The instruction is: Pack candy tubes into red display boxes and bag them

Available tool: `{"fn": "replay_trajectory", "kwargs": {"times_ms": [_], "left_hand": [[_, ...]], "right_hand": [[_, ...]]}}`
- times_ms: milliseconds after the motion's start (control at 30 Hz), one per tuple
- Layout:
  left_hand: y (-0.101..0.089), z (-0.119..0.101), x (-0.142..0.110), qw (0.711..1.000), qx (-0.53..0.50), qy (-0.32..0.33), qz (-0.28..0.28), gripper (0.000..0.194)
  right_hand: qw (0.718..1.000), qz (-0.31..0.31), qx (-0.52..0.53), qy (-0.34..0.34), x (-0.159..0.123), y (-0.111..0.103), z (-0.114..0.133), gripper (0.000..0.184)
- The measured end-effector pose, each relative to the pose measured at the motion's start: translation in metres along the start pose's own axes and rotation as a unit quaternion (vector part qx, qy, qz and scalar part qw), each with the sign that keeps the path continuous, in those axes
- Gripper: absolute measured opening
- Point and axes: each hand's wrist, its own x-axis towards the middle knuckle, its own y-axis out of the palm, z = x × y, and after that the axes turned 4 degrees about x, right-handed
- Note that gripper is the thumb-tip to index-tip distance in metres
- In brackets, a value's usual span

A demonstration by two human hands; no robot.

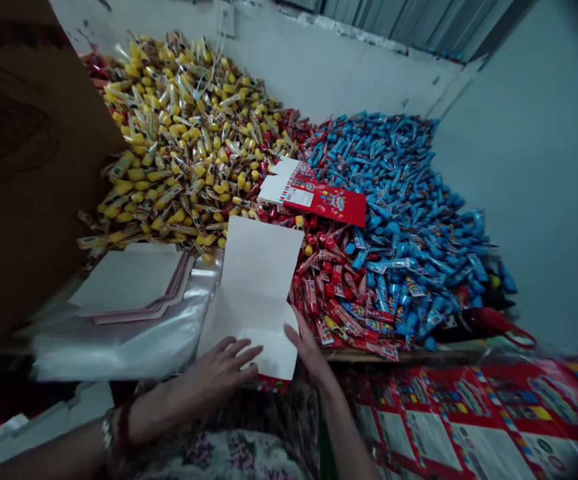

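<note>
An open carton (263, 257), white inside with a strip of red print at its front edge, lies before me with its back flap raised. My left hand (231, 363) rests over its front left part, fingers spread and holding nothing. At the right side my right hand (309, 347) grips the carton's edge, thumb toward the inside and fingers outside. Behind the carton, a flat red printed carton (326, 197) lies on the heap. To the left, several flat white card pieces (131, 280) are stacked on clear plastic bags (129, 350).
Small wrapped tubes are heaped at the back: yellow-capped ones (183, 133) left, red ones (336, 287) in the middle, blue ones (393, 173) right. Brown cardboard (33, 133) stands at left. Red printed packaging (449, 413) lies at lower right, near a black-and-red pouch (469, 325).
</note>
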Motion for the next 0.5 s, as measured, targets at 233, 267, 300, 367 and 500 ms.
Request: {"fn": "replay_trajectory", "kwargs": {"times_ms": [233,267,300,367,500], "left_hand": [[0.036,0.060,0.033,0.981,-0.060,-0.154,0.106,0.096],[0.034,0.064,0.038,0.981,-0.060,-0.155,0.096,0.091],[0.032,0.066,0.043,0.983,-0.056,-0.156,0.084,0.085],[0.030,0.067,0.052,0.983,-0.040,-0.164,0.065,0.078],[0.038,0.068,0.067,0.980,-0.013,-0.199,0.020,0.076]], "right_hand": [[0.976,-0.127,-0.174,0.026,0.018,0.054,-0.071,0.048],[0.974,-0.136,-0.179,0.014,0.025,0.058,-0.074,0.050],[0.973,-0.144,-0.181,0.004,0.033,0.060,-0.076,0.051],[0.969,-0.158,-0.189,-0.005,0.048,0.060,-0.077,0.053],[0.971,-0.131,-0.198,0.005,0.072,0.055,-0.080,0.050]]}}
